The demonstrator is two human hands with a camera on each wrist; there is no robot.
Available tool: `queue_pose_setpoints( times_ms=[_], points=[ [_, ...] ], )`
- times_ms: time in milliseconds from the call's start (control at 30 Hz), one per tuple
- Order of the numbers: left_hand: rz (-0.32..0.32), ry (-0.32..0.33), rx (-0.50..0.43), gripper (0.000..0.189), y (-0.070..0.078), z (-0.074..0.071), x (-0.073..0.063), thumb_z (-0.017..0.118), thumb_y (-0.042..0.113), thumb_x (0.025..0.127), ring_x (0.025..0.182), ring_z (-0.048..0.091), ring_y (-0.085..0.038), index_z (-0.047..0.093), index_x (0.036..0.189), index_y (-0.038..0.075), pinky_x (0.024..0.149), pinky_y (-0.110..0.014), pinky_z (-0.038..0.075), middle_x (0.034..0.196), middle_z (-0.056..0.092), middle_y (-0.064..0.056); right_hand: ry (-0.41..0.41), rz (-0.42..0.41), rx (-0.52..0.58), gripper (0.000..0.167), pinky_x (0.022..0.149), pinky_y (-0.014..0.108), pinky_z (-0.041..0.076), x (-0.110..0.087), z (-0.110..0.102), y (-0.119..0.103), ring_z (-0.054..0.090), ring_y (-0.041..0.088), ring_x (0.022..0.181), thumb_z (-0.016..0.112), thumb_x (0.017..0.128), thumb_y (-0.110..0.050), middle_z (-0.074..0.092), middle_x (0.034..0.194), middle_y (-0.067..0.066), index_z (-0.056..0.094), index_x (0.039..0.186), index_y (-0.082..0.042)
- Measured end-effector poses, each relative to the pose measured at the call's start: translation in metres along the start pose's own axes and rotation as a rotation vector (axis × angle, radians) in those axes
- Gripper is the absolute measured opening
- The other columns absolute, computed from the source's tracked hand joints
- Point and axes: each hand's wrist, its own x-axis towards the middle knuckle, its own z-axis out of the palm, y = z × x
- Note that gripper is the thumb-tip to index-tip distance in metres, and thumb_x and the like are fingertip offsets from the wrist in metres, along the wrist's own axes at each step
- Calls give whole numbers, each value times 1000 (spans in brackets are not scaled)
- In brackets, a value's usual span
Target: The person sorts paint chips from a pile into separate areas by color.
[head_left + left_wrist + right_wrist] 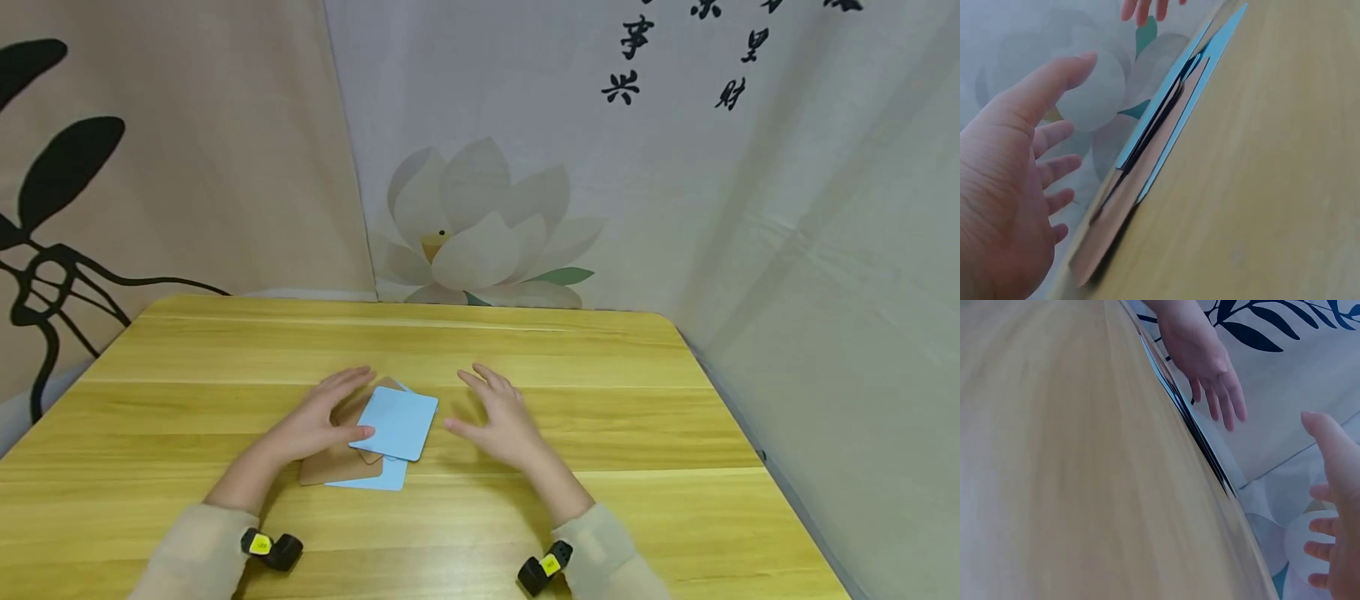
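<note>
A loose pile lies on the table, left of its middle. On top is a light blue square, card-like piece (396, 423) with rounded corners. Below it, brown paper envelopes (337, 467) and another light blue piece (392, 477) stick out at different angles. My left hand (318, 422) hovers over the pile's left side, fingers spread and apart from the paper in the left wrist view. To the right of the pile, my right hand (501, 421) is held above the table with fingers extended and nothing in it. Edge-on, the stacked brown envelope (1129, 219) looks slightly raised.
The wooden table (600, 375) has a rounded far edge. Behind it hangs a pale curtain (750, 208) printed with a lotus and black characters. Each wrist wears a small black camera, one on the left (283, 552) and one on the right (534, 577).
</note>
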Motion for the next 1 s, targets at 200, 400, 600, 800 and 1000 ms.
queue_pose_setpoints(
  times_ms=[200, 400, 600, 800, 1000],
  points=[
    [-15, -27, -67, 85, -9, 6, 3, 77, 38, 80, 138, 17, -42, 35, 149, 9, 96, -72, 21, 153, 26, -12, -37, -15, 67, 74, 106, 60, 18, 3, 12, -1, 25, 33, 138, 66, 86, -49, 29, 153, 8, 39, 148, -17],
    [-1, -38, -46, 86, -15, 8, 9, 79, 40, 77, 137, 17, -44, 39, 147, 11, 95, -74, 19, 153, 28, -14, -49, -14, 93, 76, 105, 59, 22, 4, 25, -3, 27, 35, 137, 67, 84, -53, 31, 152, 9, 41, 147, -19],
    [-1, -57, -37, 91, -18, 6, 13, 82, 42, 72, 137, 16, -45, 39, 147, 11, 95, -75, 17, 153, 27, -15, -66, -13, 103, 79, 106, 60, 20, 6, 33, -8, 26, 35, 137, 69, 82, -52, 31, 152, 11, 41, 146, -16],
    [7, -72, -6, 93, -18, 7, 15, 83, 45, 69, 137, 18, -44, 42, 145, 11, 97, -73, 17, 151, 31, -15, -80, -9, 70, 80, 107, 58, 17, 8, 38, -12, 26, 36, 137, 72, 80, -52, 32, 151, 11, 44, 144, -14],
    [13, -97, 17, 95, -16, 7, 14, 84, 49, 67, 135, 21, -44, 45, 143, 8, 97, -72, 16, 150, 33, -13, -89, -19, 7, 82, 108, 57, 17, 9, 42, -13, 27, 36, 136, 74, 77, -54, 34, 150, 11, 46, 143, -14]
  ],
)
